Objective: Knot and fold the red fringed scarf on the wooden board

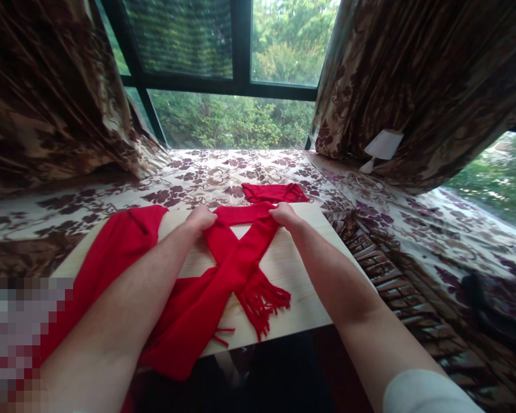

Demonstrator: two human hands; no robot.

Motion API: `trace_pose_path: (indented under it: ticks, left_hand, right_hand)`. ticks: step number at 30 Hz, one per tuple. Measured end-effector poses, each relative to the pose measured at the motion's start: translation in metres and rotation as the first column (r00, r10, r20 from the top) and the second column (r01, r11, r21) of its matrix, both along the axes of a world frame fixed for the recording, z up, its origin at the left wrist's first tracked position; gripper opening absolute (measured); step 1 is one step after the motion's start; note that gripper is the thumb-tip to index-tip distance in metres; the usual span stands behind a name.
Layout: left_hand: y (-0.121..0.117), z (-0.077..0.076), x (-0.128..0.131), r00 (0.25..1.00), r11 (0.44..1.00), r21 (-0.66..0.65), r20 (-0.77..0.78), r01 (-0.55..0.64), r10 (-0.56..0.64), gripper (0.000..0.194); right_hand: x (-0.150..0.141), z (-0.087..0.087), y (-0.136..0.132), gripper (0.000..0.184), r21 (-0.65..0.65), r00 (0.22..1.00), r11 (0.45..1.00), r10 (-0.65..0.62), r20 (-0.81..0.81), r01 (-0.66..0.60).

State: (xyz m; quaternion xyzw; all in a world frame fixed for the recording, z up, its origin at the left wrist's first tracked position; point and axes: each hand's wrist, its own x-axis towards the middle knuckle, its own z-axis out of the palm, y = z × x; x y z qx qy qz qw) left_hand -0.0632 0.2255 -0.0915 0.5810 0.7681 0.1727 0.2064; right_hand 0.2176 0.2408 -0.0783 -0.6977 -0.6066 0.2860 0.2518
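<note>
Nearest of all, two bare forearms, the left (129,298) and the right (339,281), reach forward over a pale wooden tabletop (312,258), and a white sleeve (430,393) shows at the lower right. Both hands have hold of a red scarf (234,267): the left hand (203,217) is closed, thumb and fingers pinching one corner of its upper band, and the right hand (285,214) grips the opposite corner in the same way. Between them the band runs nearly straight across. Below it the scarf's two lengths cross in an X (a small triangle of bare wood shows above the crossing). One length ends in a fringe (264,301) on the right, spread on the wood; the other slants to the lower left and reaches past the near edge.

Left of the left forearm lies more red cloth (116,241), partly hidden by the arm; I cannot tell whether it joins the scarf. Just beyond the far edge, a folded red piece (270,193) rests on a flower-patterned cover (198,178). Farther right, a white lamp (383,144) stands before a patterned curtain (370,86), near a window (234,86) with greenery outside.
</note>
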Motion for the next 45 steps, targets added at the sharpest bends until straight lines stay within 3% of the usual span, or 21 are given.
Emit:
trace_pose_path:
  ticks: [5, 8, 10, 12, 15, 18, 20, 22, 24, 26, 28, 32, 36, 39, 41, 42, 43, 45]
  left_hand:
    - [0.0, -0.001, -0.007, 0.997, 0.998, 0.046, 0.062, -0.038, 0.035, 0.015]
    - [0.0, -0.003, -0.008, 0.992, 0.997, 0.061, 0.116, -0.05, 0.043, 0.016]
    - [0.001, -0.005, -0.007, 0.989, 0.997, 0.062, 0.143, -0.04, 0.031, 0.017]
    - [0.002, -0.008, -0.005, 0.989, 0.997, 0.066, 0.149, -0.027, 0.017, 0.017]
    - [0.004, -0.011, -0.002, 0.99, 0.997, 0.071, 0.137, -0.028, 0.018, 0.018]
    - [0.004, -0.014, -0.002, 0.993, 0.996, 0.078, 0.116, -0.035, 0.026, 0.019]
    - [0.003, -0.014, -0.002, 0.994, 0.995, 0.086, 0.106, -0.043, 0.034, 0.02]
    - [0.001, -0.013, -0.002, 0.993, 0.994, 0.091, 0.109, -0.059, 0.049, 0.021]
    - [-0.001, -0.012, -0.001, 0.992, 0.993, 0.089, 0.113, -0.071, 0.061, 0.023]
    - [-0.003, -0.011, 0.0, 0.992, 0.994, 0.087, 0.111, -0.073, 0.063, 0.023]
    - [-0.004, -0.01, 0.0, 0.992, 0.993, 0.089, 0.106, -0.072, 0.063, 0.023]
    - [-0.004, -0.008, 0.0, 0.996, 0.995, 0.087, 0.072, -0.052, 0.046, 0.023]
    - [-0.01, -0.004, 0.007, 1.0, 0.998, 0.068, 0.005, -0.009, 0.008, 0.035]
    - [-0.023, 0.002, 0.017, 0.986, 0.959, 0.254, -0.141, 0.125, -0.091, 0.05]
    - [-0.033, 0.003, 0.023, 0.916, 0.86, 0.35, -0.292, 0.372, -0.277, 0.054]
    - [-0.037, 0.003, 0.025, 0.855, 0.804, 0.331, -0.352, 0.494, -0.38, 0.056]
    - [-0.04, 0.002, 0.025, 0.792, 0.762, 0.272, -0.383, 0.588, -0.475, 0.057]
    - [-0.042, -0.004, 0.024, 0.713, 0.731, 0.12, -0.373, 0.672, -0.594, 0.058]
  right_hand:
    - [-0.003, 0.014, -0.018, 0.008, -0.098, 0.905, 0.995, -0.068, -0.419, 0.03]
    - [0.001, 0.013, -0.021, 0.001, -0.132, 0.88, 0.991, -0.053, -0.473, -0.011]
    - [0.006, 0.006, -0.017, 0.005, -0.108, 0.941, 0.994, -0.036, -0.337, -0.001]
    - [0.011, -0.003, -0.013, 0.006, -0.056, 0.996, 0.998, -0.036, -0.078, 0.032]
    - [0.017, -0.013, -0.008, 0.014, -0.023, 0.976, 1.0, -0.012, 0.216, 0.017]
    - [0.02, -0.011, -0.009, 0.016, -0.062, 0.96, 0.998, 0.044, 0.276, -0.028]
    - [0.018, -0.004, -0.013, 0.016, -0.093, 0.986, 0.995, 0.055, 0.16, -0.041]
    - [0.015, 0.004, -0.018, 0.017, -0.12, 0.995, 0.993, 0.007, -0.099, -0.019]
    - [0.011, 0.01, -0.024, 0.014, -0.159, 0.938, 0.987, -0.059, -0.34, 0.005]
    - [0.008, 0.013, -0.03, 0.008, -0.199, 0.911, 0.98, -0.088, -0.403, 0.007]
    - [0.009, 0.011, -0.033, 0.006, -0.225, 0.943, 0.974, -0.059, -0.326, -0.017]
    - [0.017, 0.001, -0.031, 0.017, -0.22, 0.997, 0.973, 0.071, -0.014, -0.072]
    - [0.022, -0.003, -0.029, 0.027, -0.113, 0.932, 0.992, 0.095, 0.349, -0.059]
    - [0.017, 0.003, -0.037, 0.046, -0.022, 0.872, 0.999, 0.045, 0.488, -0.039]
    - [0.011, 0.01, -0.049, 0.048, 0.134, 0.847, 0.988, -0.004, 0.531, -0.08]
    - [0.008, 0.014, -0.057, 0.043, 0.218, 0.846, 0.965, 0.005, 0.534, -0.143]
    - [0.004, 0.017, -0.065, 0.035, 0.28, 0.848, 0.929, 0.062, 0.527, -0.242]
    - [-0.003, 0.022, -0.085, 0.023, 0.296, 0.801, 0.8, 0.34, 0.492, -0.522]
